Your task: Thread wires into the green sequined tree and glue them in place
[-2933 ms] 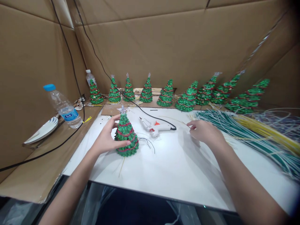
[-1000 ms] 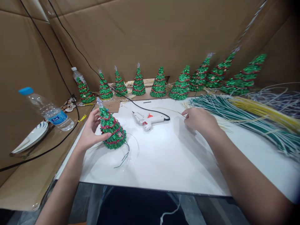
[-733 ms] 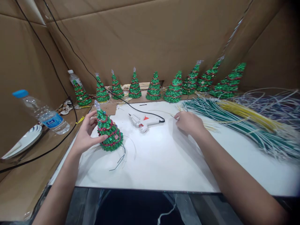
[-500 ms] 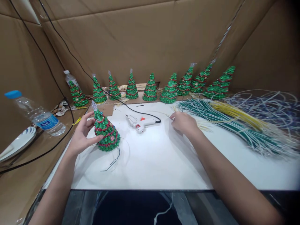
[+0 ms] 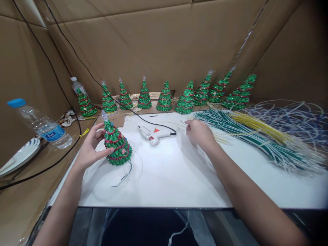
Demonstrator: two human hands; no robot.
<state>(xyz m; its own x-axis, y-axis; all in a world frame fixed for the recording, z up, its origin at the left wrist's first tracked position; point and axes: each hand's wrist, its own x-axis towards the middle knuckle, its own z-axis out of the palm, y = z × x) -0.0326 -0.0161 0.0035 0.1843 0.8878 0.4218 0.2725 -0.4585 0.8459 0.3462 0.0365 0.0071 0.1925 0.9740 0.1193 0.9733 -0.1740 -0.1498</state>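
Observation:
My left hand is closed round the left side of a small green tinsel Christmas tree, thumb on its front. The tree stands upright on the white tabletop, with red garland, small ornaments and a clear star on top. Thin dark wires trail from its base. Right of the middle, my right hand is closed in a pinch. A thin, dark-tipped, needle-like piece sticks out from its fingertips, too small to name. Between the hands lies a white glue gun with an orange trigger.
More tinsel trees stand in a row along the back. Bundles of green, white and yellow wires spread across the right side. At left are a tilted plastic bottle, a plate and a black cable. Cardboard walls enclose the table.
My right hand has risen slightly, and the thin piece in its fingers now points more upward. My left hand and the tree have stayed in place.

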